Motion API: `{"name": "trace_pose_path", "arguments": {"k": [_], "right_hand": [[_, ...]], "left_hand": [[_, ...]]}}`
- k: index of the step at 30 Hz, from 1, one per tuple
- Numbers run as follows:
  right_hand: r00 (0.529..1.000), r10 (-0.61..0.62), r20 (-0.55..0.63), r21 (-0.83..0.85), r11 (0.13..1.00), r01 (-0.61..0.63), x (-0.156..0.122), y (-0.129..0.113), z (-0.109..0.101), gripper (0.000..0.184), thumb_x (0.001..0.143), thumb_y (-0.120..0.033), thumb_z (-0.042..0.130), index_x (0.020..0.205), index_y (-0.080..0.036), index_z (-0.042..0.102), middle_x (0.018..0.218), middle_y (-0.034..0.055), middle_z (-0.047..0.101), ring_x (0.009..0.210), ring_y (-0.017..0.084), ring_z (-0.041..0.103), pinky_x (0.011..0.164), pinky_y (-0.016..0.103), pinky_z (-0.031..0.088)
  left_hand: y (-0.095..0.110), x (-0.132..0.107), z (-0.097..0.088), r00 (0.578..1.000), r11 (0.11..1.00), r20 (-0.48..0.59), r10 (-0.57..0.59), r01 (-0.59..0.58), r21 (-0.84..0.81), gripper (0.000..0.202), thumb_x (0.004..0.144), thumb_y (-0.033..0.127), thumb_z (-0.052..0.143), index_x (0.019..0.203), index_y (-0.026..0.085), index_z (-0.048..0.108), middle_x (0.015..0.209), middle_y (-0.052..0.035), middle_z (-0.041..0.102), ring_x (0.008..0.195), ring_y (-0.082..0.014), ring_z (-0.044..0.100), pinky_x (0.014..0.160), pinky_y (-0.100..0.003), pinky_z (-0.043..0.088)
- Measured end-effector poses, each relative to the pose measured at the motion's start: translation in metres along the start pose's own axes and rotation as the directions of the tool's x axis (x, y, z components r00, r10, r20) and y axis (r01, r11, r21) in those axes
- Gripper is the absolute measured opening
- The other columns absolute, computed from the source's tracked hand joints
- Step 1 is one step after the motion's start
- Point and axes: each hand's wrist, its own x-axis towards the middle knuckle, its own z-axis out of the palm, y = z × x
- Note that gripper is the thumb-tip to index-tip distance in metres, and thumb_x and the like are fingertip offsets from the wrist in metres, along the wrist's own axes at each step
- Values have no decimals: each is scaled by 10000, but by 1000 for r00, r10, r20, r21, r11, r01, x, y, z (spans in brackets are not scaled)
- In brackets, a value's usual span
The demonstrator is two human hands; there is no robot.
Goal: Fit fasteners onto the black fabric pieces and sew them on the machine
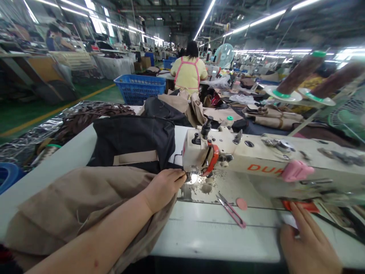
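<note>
My left hand [165, 188] is closed on the edge of a beige fabric piece [114, 182], right beside the lit needle area of a sewing machine [228, 152]; its thumb is hidden. Black fabric [134, 133] with a beige strip lies behind, bunched together with the beige cloth. At the right, my right hand [310, 239] is slightly blurred, fingers stretched out and thumb apart. Its fingertips reach a flat red item [302, 206] under the machine arm. Something small and white by the thumb is too blurred to name. Pink-handled thread snips [232, 211] lie between the hands.
A pink disc [241, 204] lies beside the snips. A pink lump [297, 170] is stuck to the machine arm. Thread cones [299, 76] stand at the upper right. A blue basket [141, 88] and a seated co-worker [189, 70] are ahead. Dark strips [85, 121] lie left.
</note>
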Motion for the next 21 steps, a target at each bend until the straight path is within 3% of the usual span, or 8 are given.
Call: {"name": "trace_pose_path", "arguments": {"k": [6, 21], "right_hand": [[984, 47, 170, -64, 997, -37, 0, 3, -1, 505, 921, -228, 444, 1379, -160, 646, 1387, 103, 667, 1159, 287, 710, 956, 411, 585], [981, 83, 173, -43, 996, -77, 3, -8, -6, 516, 925, -239, 439, 1398, -169, 632, 1399, 105, 656, 1174, 322, 702, 924, 456, 594]], "left_hand": [[0, -2, 1, 999, 1000, 27, -24, 24, -6, 224, 1026, 164, 528, 1146, 95, 704, 1168, -137, 739, 1065, -230, 709, 975, -396, 601], [5, -9, 0, 999, 999, 19, -30, 31, -43, 251, 1043, 168, 488, 1190, 111, 683, 1198, -132, 731, 1129, -229, 692, 1008, -408, 587]]}}
